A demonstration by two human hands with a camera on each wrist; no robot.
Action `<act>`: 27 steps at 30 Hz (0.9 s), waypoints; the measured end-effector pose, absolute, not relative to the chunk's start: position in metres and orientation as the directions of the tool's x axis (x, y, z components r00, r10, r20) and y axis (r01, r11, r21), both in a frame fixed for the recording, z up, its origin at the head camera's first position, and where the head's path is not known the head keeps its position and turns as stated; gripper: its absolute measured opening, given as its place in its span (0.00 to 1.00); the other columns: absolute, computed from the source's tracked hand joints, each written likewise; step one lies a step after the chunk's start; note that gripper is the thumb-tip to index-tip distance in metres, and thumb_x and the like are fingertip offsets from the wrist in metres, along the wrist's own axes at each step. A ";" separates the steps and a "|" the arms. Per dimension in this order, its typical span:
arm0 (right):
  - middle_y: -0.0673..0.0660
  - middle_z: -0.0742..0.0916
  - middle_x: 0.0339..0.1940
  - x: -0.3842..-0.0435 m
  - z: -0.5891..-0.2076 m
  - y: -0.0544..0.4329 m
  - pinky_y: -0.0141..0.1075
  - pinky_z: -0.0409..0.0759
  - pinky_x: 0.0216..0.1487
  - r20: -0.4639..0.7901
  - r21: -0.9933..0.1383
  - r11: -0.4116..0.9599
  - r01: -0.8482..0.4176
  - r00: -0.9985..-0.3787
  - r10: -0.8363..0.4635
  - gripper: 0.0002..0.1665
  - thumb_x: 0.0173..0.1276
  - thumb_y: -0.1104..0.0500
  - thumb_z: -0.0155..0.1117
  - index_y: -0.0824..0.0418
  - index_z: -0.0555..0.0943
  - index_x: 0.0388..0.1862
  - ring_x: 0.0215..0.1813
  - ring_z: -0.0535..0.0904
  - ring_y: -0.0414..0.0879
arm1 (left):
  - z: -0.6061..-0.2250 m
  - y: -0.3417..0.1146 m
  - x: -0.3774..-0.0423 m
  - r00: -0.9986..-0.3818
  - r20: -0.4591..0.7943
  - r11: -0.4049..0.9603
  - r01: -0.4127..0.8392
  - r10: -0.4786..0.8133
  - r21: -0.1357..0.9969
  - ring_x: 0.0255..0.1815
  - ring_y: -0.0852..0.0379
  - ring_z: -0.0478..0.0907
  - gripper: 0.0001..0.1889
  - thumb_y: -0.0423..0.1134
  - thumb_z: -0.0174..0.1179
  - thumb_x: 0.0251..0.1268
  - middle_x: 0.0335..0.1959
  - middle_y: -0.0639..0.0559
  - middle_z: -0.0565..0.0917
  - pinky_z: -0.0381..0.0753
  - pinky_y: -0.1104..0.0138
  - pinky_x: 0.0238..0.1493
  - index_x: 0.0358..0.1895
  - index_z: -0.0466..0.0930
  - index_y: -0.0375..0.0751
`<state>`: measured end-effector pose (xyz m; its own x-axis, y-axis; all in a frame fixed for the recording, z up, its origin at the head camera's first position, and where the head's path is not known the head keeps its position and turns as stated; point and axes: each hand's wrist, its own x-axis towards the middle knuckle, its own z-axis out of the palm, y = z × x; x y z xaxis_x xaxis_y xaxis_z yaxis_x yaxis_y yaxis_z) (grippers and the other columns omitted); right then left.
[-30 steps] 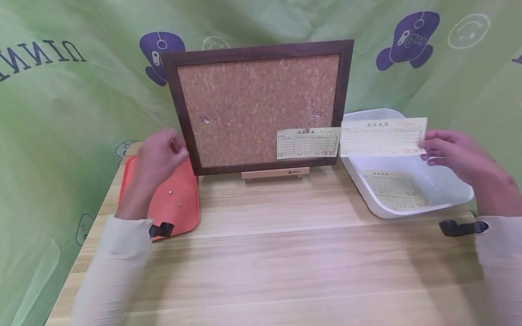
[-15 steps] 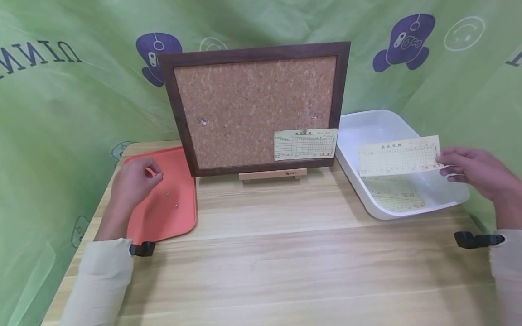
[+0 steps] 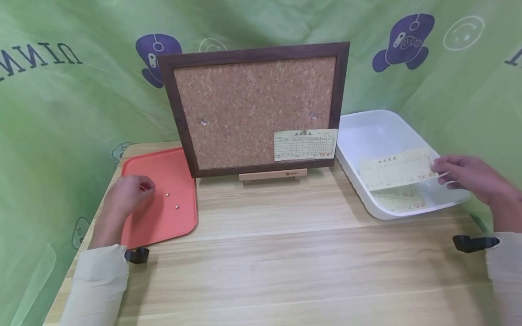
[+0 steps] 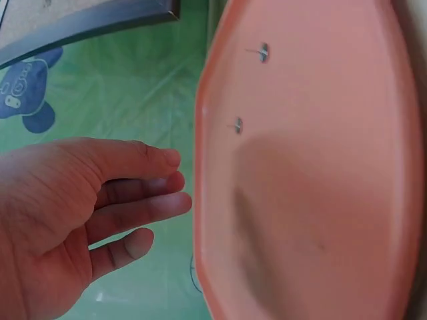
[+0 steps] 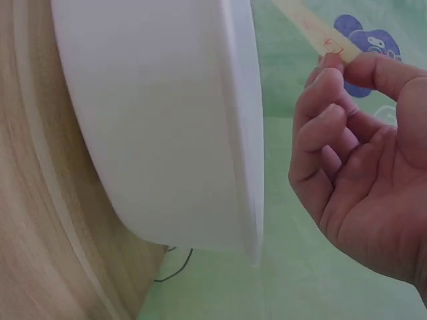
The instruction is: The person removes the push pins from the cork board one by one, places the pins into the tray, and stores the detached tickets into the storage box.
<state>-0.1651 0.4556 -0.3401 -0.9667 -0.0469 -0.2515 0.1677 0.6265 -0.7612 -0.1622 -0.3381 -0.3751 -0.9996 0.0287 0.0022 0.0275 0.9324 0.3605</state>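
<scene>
My right hand (image 3: 469, 176) pinches the right end of a pale printed receipt slip (image 3: 397, 170) between thumb and fingertips. That slip tilts over the white plastic basin (image 3: 377, 127), above other slips (image 3: 397, 199) lying inside. In the right wrist view only a corner of the held slip (image 5: 323, 37) shows. On the far side, my left hand (image 3: 128, 194) hovers over the red tray (image 3: 179, 222), fingers loosely bent, with nothing visible between them in the left wrist view. Two thumbtacks lie on the tray, one (image 4: 264, 53) farther from the hand than the other (image 4: 238, 125).
A framed cork board (image 3: 257, 99) stands on a small wooden stand (image 3: 273, 174) at the back. One printed slip (image 3: 306, 145) is fixed at its lower right. Behind the wooden table (image 3: 285, 262) hangs a green patterned cloth (image 3: 269, 22).
My right hand has moved right, then lowered the slip from beside the board into the basin's mouth. My left hand has drawn down and left from the board's edge, over the tray.
</scene>
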 end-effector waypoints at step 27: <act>0.65 0.84 0.50 -0.167 -0.356 0.449 0.35 0.82 0.40 -0.311 -0.622 0.770 0.139 -0.947 -0.081 0.37 0.85 0.48 0.48 0.83 0.62 0.69 0.40 0.78 0.33 | -0.393 -0.342 -0.161 -0.996 -0.076 0.945 0.015 0.042 0.326 0.39 0.39 0.78 0.08 0.31 0.63 0.68 0.39 0.36 0.85 0.78 0.43 0.46 0.44 0.87 0.29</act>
<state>-0.1670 0.4492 -0.3557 -0.9469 -0.0807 -0.3112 0.1388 0.7704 -0.6223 -0.1611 -0.3420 -0.3929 -0.9963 0.0416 -0.0756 0.0147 0.9452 0.3261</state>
